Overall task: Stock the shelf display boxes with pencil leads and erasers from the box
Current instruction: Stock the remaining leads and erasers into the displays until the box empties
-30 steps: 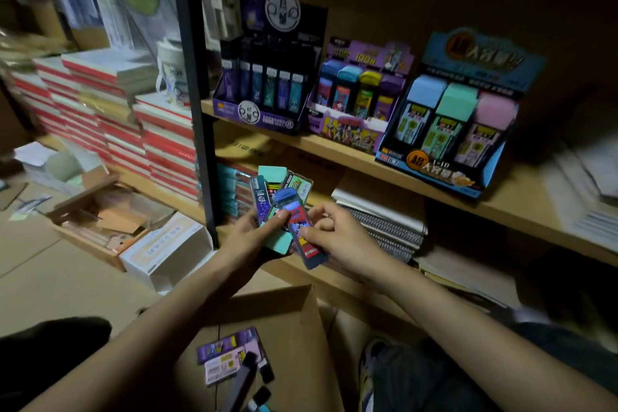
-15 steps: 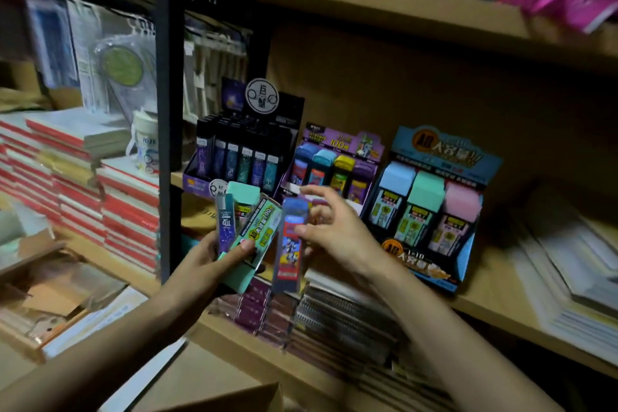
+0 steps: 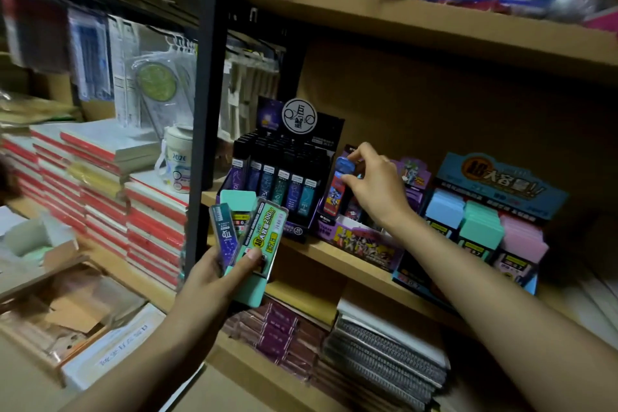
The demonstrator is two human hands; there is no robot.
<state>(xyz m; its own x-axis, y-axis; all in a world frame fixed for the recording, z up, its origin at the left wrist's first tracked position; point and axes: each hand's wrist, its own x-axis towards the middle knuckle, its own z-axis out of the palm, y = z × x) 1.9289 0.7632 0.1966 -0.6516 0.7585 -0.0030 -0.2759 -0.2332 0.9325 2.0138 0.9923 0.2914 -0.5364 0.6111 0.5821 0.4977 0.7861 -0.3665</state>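
Note:
My left hand (image 3: 214,273) grips a fan of lead cases in front of the shelf: a dark slim case (image 3: 224,231) and teal cases (image 3: 259,237) with green labels. My right hand (image 3: 373,186) pinches a blue-capped lead case (image 3: 336,189) by its top, holding it upright over the left end of the purple display box (image 3: 359,241). Left of that stands the black display box (image 3: 284,184) full of dark lead cases. On the right, the blue display box (image 3: 495,177) holds blue, teal and pink cases.
A wooden shelf board (image 3: 334,257) carries the display boxes, with another board (image 3: 401,17) above. A black upright post (image 3: 204,104) stands at the left. Stacked notebooks (image 3: 110,184) lie left of it, spiral notebooks (image 3: 388,354) below, and open cartons (image 3: 67,318) sit on the floor.
My right hand has carried the blue-capped case up and right, from beside my left hand to the purple display box. My view has risen from the floor carton to the shelf.

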